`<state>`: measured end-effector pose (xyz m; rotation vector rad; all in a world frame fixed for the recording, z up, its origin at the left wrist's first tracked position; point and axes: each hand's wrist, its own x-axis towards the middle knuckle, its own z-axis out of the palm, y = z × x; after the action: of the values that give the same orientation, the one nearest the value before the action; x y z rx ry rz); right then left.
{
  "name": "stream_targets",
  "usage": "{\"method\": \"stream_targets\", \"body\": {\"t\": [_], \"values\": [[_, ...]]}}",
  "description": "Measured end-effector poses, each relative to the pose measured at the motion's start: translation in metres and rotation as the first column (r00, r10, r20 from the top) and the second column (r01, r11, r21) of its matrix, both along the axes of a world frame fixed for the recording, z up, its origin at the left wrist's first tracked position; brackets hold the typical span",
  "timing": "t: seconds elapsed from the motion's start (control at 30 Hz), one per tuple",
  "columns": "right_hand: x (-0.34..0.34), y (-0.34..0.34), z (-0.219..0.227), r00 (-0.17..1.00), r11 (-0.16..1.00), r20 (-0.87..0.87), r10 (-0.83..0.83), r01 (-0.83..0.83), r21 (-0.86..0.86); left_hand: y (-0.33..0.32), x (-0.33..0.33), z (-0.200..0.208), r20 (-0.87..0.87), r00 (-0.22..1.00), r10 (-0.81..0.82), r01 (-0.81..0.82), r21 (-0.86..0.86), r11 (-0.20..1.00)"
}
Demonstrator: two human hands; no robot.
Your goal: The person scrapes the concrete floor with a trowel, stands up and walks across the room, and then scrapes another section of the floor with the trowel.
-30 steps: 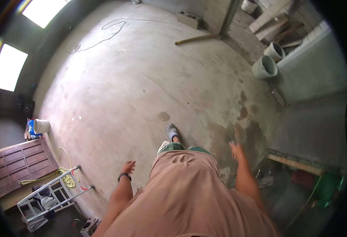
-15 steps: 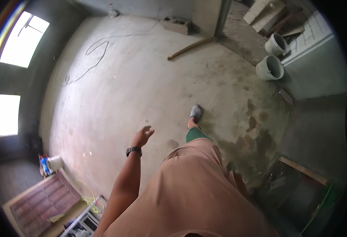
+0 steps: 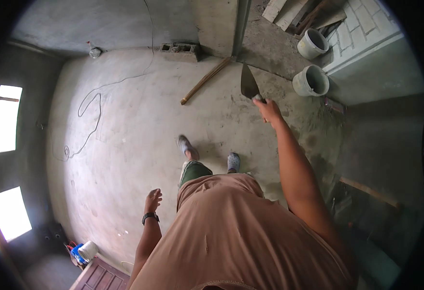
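The left hand (image 3: 154, 200) has free floor (image 3: 137, 140) ahead; buckets (image 3: 301, 83) stand right of the trowel (image 3: 248, 83).

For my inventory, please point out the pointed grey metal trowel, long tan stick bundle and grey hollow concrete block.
Pointed grey metal trowel (image 3: 249, 84), head view: blade middle.
Long tan stick bundle (image 3: 205, 81), head view: mid-length.
Grey hollow concrete block (image 3: 179, 56), head view: side below holes.

Right fingers (image 3: 266, 109) grip a trowel (image 3: 248, 83) (pointed forward)

Right arm (image 3: 300, 166) stretched forward, right hand (image 3: 270, 112) clenched, left hand (image 3: 153, 201) loosely curled
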<state>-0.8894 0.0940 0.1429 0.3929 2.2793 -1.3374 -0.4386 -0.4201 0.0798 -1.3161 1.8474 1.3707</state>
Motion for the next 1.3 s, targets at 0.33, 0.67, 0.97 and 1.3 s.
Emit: {"method": "stream_targets", "body": {"t": [0.33, 0.67, 0.97, 1.3], "values": [[0.098, -0.009, -0.101, 0.802, 0.883, 0.388, -0.454, 0.346, 0.318, -0.191, -0.255, -0.056, -0.050, 0.954, -0.296, 0.295, -0.028, 0.955], [0.236, -0.068, -0.148, 0.368, 0.715, 0.703, -0.608, 0.639, 0.283, -0.229, -0.561, -0.013, -0.144, 0.895, -0.423, 0.406, -0.132, 0.904], [-0.072, -0.089, -0.149, 0.548, 0.632, 0.421, -0.723, 0.770, 0.084, -0.152, -0.732, -0.018, -0.090, 0.383, -0.919, 0.903, -0.174, 0.394], [-0.213, -0.074, -0.007, 0.562, 0.537, 0.177, -0.808, 0.826, -0.168, -0.089, -0.913, 0.020, -0.115, 0.287, -0.951, 0.943, -0.140, 0.302]]}}
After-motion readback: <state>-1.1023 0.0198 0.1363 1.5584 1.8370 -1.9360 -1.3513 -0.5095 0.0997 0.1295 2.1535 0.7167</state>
